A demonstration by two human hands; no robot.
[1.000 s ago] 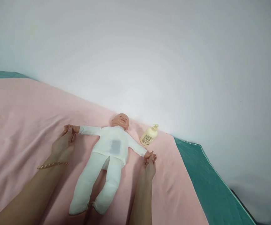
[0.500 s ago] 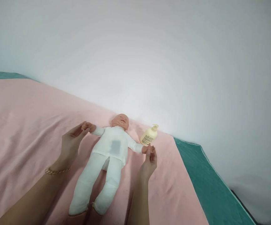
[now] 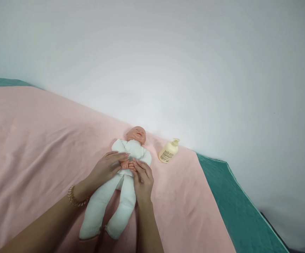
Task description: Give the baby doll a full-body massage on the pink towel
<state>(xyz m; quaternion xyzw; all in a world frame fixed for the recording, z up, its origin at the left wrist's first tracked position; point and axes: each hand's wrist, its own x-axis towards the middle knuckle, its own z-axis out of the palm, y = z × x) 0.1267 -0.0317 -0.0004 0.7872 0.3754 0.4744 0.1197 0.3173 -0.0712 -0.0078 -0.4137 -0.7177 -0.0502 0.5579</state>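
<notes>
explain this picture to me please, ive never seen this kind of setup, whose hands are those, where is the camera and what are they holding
There is no machine here: these are a person's own two bare hands. The camera is worn on that person's head, looking forward and down, so the arms come in from the bottom.

A doll, white from neck to feet, lies face up on a pink sheet. The left hand, with a bracelet at its wrist, and the right hand each hold one of the doll's small hands, close together over its belly.

Beside the doll is a pale yellow pump bottle, which neither hand touches. Green cloth shows past the sheet's edge, and a pale wall rises behind.
</notes>
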